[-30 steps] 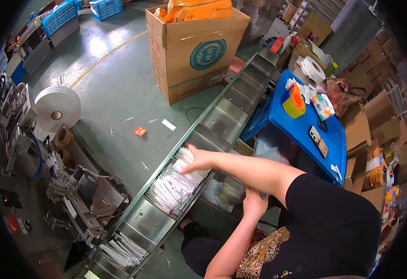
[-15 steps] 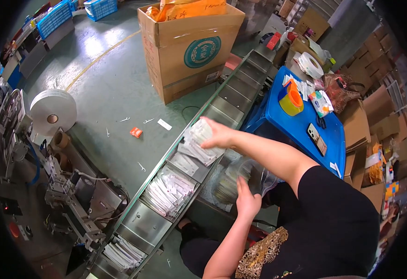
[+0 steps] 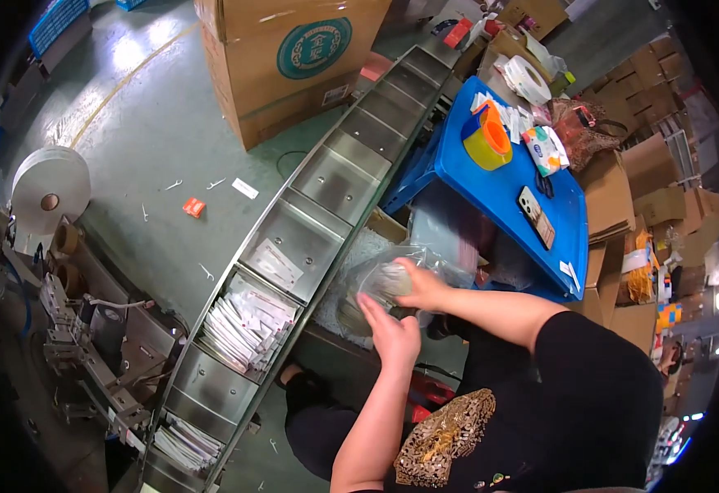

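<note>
My right hand [image 3: 422, 289] grips a bunch of slim white packets [image 3: 388, 282] at the mouth of a clear plastic bag [image 3: 436, 260]. My left hand [image 3: 393, 335] is at the bag's near side, fingers up against it and the thumb bent in; what its fingertips pinch is partly hidden. More packets show dimly inside the bag. To the left runs a metal conveyor [image 3: 324, 182] split into compartments. One compartment holds a heap of white packets [image 3: 244, 329], and the one above it has a few flat packets [image 3: 275, 261]. A further bundle [image 3: 187, 444] lies lower down.
A blue table [image 3: 491, 205] at right carries a yellow-and-orange tape roll [image 3: 488, 144], a tissue pack [image 3: 546, 150] and a phone [image 3: 537, 216]. Beyond the conveyor stands a large carton [image 3: 294, 74]. Machinery [image 3: 88, 329] and a white roll [image 3: 51, 193] are at left.
My right hand has carried the packets from the conveyor down to the plastic bag, by my left hand. The view has shifted, so the surroundings sit further left and higher.
</note>
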`<state>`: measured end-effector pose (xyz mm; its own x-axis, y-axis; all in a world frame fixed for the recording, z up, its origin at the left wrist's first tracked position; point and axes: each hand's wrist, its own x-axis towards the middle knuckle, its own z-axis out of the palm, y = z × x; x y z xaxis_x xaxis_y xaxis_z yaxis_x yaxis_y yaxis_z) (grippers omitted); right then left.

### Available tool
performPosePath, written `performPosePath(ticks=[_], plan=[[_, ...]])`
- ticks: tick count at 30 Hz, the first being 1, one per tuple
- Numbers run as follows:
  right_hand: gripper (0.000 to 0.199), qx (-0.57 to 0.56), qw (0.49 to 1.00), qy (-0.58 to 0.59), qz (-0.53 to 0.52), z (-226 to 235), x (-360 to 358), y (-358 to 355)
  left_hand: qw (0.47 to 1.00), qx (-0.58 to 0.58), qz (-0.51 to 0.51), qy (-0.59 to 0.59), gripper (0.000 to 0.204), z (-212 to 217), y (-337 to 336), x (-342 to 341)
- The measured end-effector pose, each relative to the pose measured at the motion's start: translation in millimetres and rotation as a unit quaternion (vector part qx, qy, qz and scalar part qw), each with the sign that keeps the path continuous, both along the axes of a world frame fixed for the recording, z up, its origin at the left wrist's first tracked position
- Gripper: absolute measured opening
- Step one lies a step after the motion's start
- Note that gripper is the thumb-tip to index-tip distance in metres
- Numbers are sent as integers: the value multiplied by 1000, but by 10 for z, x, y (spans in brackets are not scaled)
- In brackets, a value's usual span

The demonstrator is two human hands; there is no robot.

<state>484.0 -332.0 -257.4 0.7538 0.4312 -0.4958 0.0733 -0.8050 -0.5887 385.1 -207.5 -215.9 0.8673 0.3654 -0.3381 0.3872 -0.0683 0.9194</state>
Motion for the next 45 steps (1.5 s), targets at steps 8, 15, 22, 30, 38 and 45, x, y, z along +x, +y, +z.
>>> performPosePath(ticks=[8, 15, 22, 30, 38, 45], plan=[[72, -287, 953, 42, 87, -451, 131, 443, 995, 43, -91, -26, 82, 1, -89, -94], [69, -220, 972, 17, 78, -967, 0, 172, 984, -16, -169, 48, 85, 105, -74, -74], [65, -195, 969, -93, 123, 447, 612, 73, 986, 28, -146, -73, 80, 154, 56, -241], [45, 71, 952, 181, 237, 1580, 702, 796, 987, 29, -154, -35, 82, 20, -2, -130], [42, -29, 997, 20, 71, 264, 737, 2442, 981, 26, -190, -26, 69, -28, -116, -81], [31, 50, 986, 134, -82, -32, 518, 2530, 975, 31, -221, -10, 47, -107, -111, -90]])
